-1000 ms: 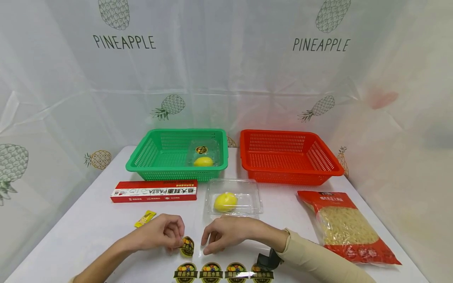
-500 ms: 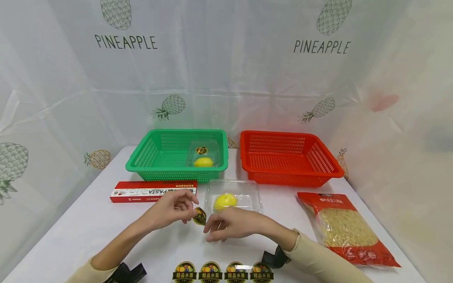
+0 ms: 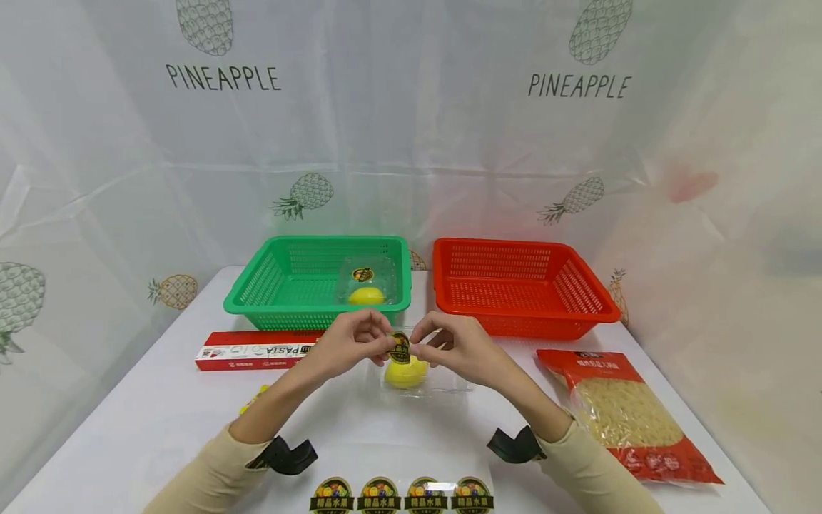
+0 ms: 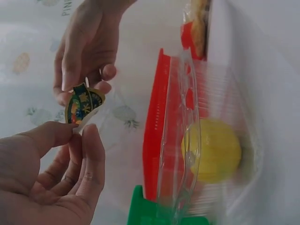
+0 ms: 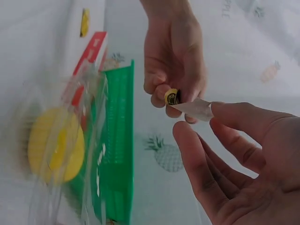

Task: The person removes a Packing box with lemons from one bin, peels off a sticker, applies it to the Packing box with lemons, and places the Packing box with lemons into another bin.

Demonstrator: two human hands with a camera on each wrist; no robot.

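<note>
A round black-and-gold fruit sticker is held up between both hands over the clear plastic box. My left hand pinches its left edge with thumb and fingertips. At the opposite edge my right hand grips it too, its thumb tip on the corner. The right wrist view shows the pale back of the sticker stretched between the hands. Inside the closed box lies a yellow lemon, partly covered by the sticker in the head view.
Behind stand a green basket with a stickered lemon box inside and a red basket. A red pasta box and small yellow packet lie left, a pasta bag right. Several stickers lie in front.
My left hand has lifted the sticker forward and right, over the lemon box. My right hand has moved forward and right and now grips the sticker's other edge.
</note>
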